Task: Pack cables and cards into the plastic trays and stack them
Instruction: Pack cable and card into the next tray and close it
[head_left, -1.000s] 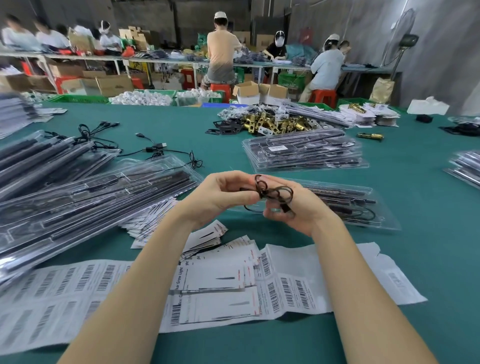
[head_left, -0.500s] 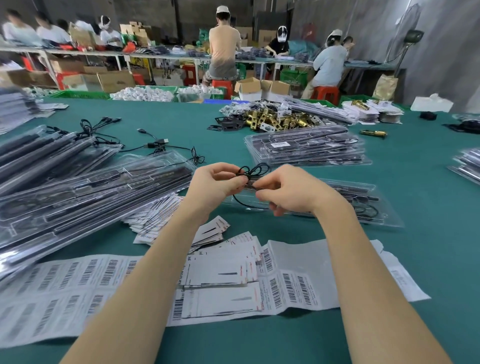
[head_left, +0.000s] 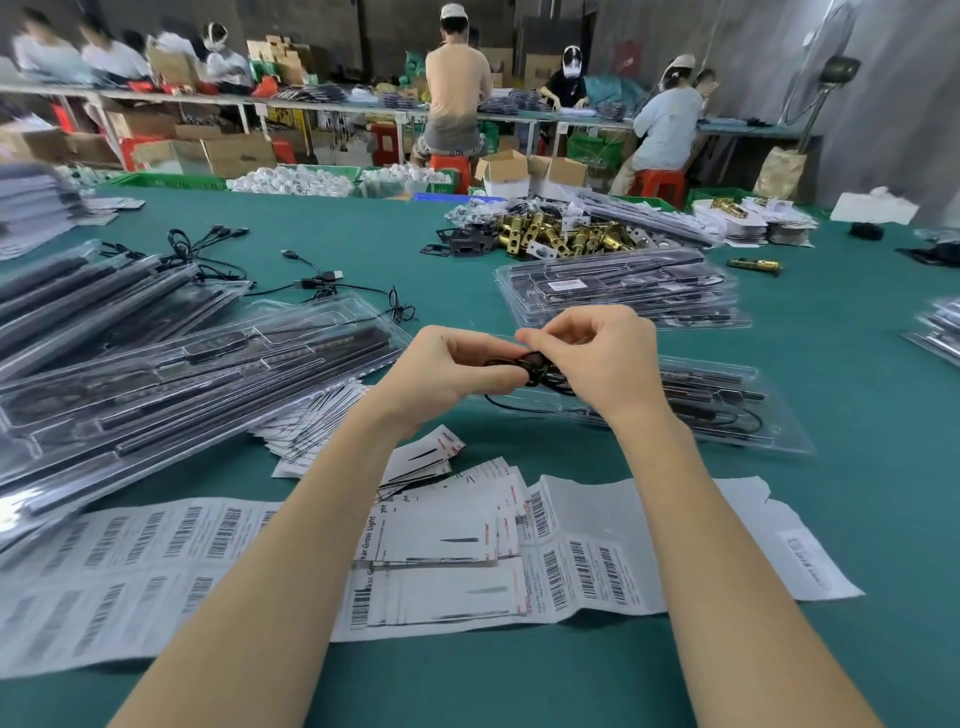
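- Barcode label sheets, white, spread flat on the green table at the near edge; exact count unclear.
- Cards, white with red corner marks and a thin dark picture, fanned loosely on top of the label sheets between the two forearms; too overlapped to count.
- Left hand curled, thumb and fingertips pinching a small black cable.
- Right hand curled likewise, fingers pinching the same cable from the other side, the two hands nearly touching.
- Cable thin, black, gathered into a small tight coil between the hands, with one loose strand trailing down onto the tray beneath.
- Clear plastic tray lying flat just behind and under the hands, holding dark bars and a black wire loop at its right end.
- Pile of clear trays at left, filled with long dark bars, leaning in untidy layers; number not countable.
- Neater stack of filled trays farther back, several high.
- Loose black USB cables tangled on the table beyond the left pile.
- Heap of brass latch parts farther still.
- Four people visible at benches along the back wall on the right and centre, more blurred at far left.
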